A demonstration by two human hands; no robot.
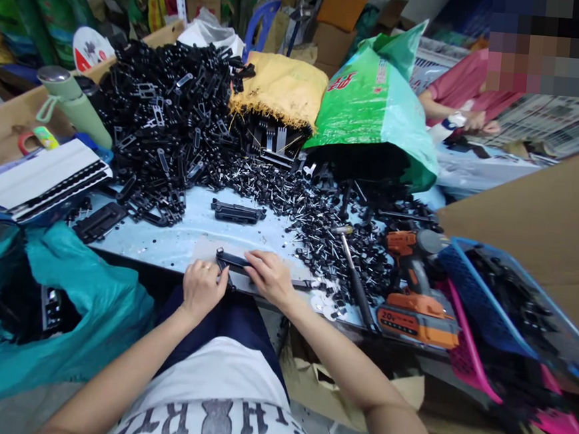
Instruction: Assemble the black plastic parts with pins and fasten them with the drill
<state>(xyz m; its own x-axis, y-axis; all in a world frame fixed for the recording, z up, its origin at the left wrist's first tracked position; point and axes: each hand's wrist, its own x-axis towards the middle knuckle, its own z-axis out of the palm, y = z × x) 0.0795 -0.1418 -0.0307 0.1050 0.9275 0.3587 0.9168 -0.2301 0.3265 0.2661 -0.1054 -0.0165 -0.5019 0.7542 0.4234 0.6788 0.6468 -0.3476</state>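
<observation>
A long black plastic part (234,260) lies at the front edge of the blue-topped table. My right hand (270,279) grips its right end from above, fingers pressed together on it. At the other end, my left hand (204,286) is closed, thumb and fingertips pinching at a small black piece, whose shape I cannot make out. Beyond my hands a similar black plastic part (238,212) sits by itself. A thin dark bar pokes out under my right wrist, next to several whitish discs (327,299).
Loose screws and small black pieces (319,226) cover the middle. A black parts heap (162,113), yellow sack (280,86) and green bag (373,110) stand behind. An orange cordless drill (417,314), hammer (357,279) and blue basket (504,294) lie right; a teal bag (112,303) hangs left.
</observation>
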